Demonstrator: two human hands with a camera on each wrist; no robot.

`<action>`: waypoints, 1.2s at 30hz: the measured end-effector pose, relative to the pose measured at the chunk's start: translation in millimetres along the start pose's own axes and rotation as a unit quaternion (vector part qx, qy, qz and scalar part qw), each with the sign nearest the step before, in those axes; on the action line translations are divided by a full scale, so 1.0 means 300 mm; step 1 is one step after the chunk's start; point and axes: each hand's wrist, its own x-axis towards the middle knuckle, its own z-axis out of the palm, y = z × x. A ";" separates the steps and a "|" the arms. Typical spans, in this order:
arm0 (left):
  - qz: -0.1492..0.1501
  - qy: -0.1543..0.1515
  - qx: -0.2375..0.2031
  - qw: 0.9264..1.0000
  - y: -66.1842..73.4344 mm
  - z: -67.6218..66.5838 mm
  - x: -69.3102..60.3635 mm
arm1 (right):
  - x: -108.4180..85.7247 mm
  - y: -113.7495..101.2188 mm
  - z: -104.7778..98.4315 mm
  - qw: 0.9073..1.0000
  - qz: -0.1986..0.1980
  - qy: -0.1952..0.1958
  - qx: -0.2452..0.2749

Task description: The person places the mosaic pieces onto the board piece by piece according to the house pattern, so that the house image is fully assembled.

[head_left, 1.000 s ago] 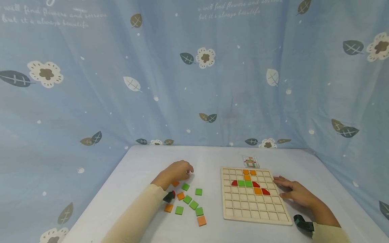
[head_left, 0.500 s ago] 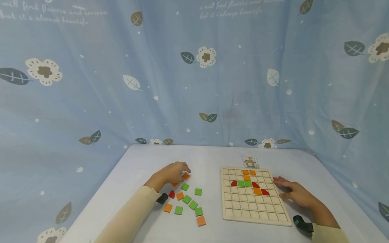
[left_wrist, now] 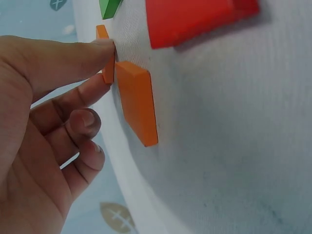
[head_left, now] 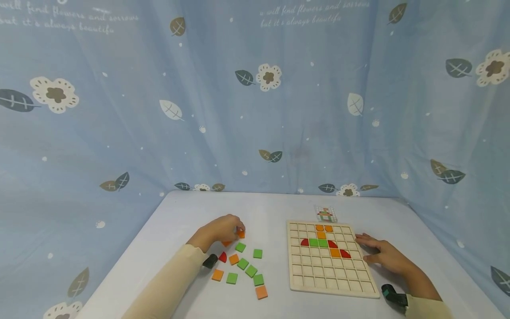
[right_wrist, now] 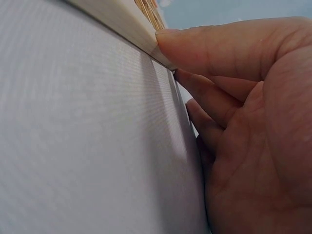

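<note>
My left hand (head_left: 223, 227) is at the back of a group of loose tiles. Its thumb and a finger pinch an orange square tile (left_wrist: 108, 74), whose middle they cover in the left wrist view. Just beside it another orange tile (left_wrist: 139, 105) lies on the table, with a red rounded tile (left_wrist: 195, 22) near it. My right hand (head_left: 388, 256) rests against the right edge of the wooden grid board (head_left: 318, 270), thumb and fingers fairly straight along its side. Orange, green and red pieces (head_left: 322, 243) sit in the board's upper cells.
Green tiles (head_left: 232, 278) and orange tiles (head_left: 261, 292) lie scattered left of the board on the white table (head_left: 179, 208). A small pattern card (head_left: 326, 214) lies behind the board. A blue printed curtain (head_left: 223, 110) hangs around the table.
My left hand moved slightly back leftward, came down onto the orange tile at the far end of the group, and now pinches it. My right hand stays at the board's edge.
</note>
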 end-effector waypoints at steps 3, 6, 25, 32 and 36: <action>0.001 -0.001 0.006 1.000 -0.009 0.004 0.003 | 0.000 0.000 -0.001 1.000 -0.002 -0.001 0.000; 0.001 -0.002 0.008 1.000 -0.013 0.005 0.005 | 0.000 -0.002 -0.003 1.000 -0.002 -0.001 0.002; 0.076 0.001 0.016 0.997 0.087 -0.022 0.035 | 0.003 -0.006 -0.005 1.000 0.012 -0.005 -0.005; 0.097 0.012 0.019 0.995 0.132 -0.012 0.070 | 0.002 -0.008 -0.005 1.000 0.008 -0.005 -0.017; 0.104 0.024 0.019 0.994 0.170 -0.003 0.084 | -0.002 -0.012 -0.006 1.000 0.006 -0.005 -0.014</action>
